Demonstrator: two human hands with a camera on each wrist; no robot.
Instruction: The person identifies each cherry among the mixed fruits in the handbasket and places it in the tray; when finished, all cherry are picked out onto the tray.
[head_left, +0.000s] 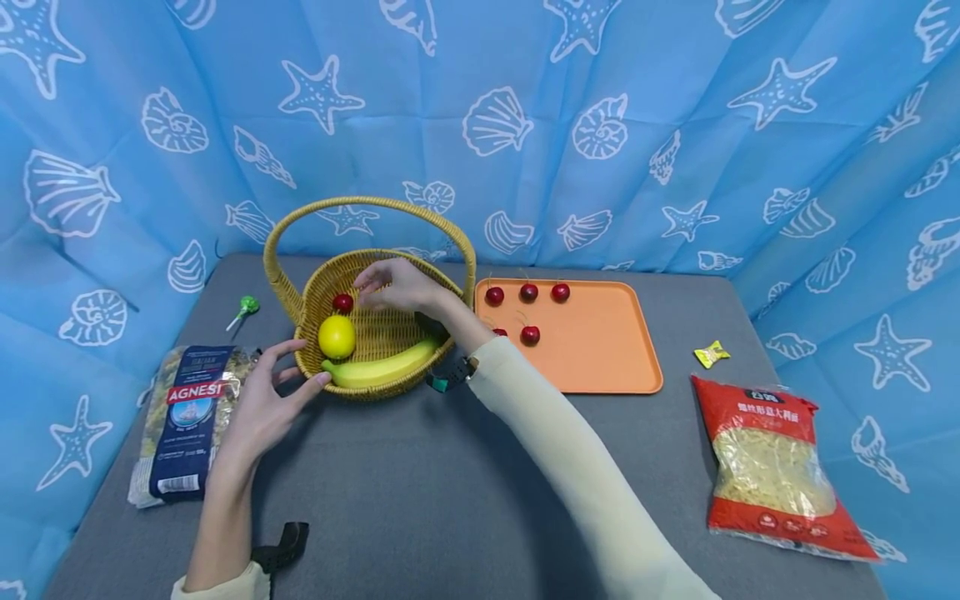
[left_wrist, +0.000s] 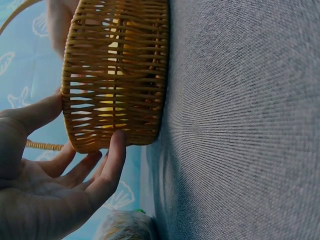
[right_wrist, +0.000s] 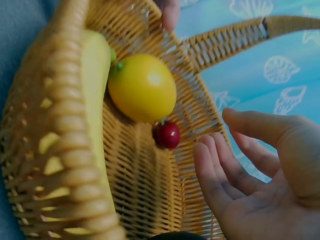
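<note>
A wicker basket [head_left: 397, 385] with a tall arched handle stands on the grey cloth. Inside lie a yellow banana [head_left: 386, 367], a lemon [head_left: 337, 337] and a red cherry [head_left: 342, 303]. Under my right forearm shows part of a dark rounded thing [head_left: 431, 328]. My right hand [head_left: 399, 285] reaches over the basket, its loosely bent fingers near the cherry with nothing between them, as the right wrist view shows. Spread against the basket's near left side, my left hand [head_left: 273, 400] touches the rim and outer wall with its fingertips.
Right of the basket, an orange tray [head_left: 585, 350] carries several cherries [head_left: 529, 335]. A green lollipop [head_left: 248, 304] and a blue-labelled pasta bag [head_left: 187, 425] lie left. At right are a yellow wrapped candy [head_left: 711, 354] and a red pasta bag [head_left: 780, 471]. A blue curtain [head_left: 480, 167] hangs behind.
</note>
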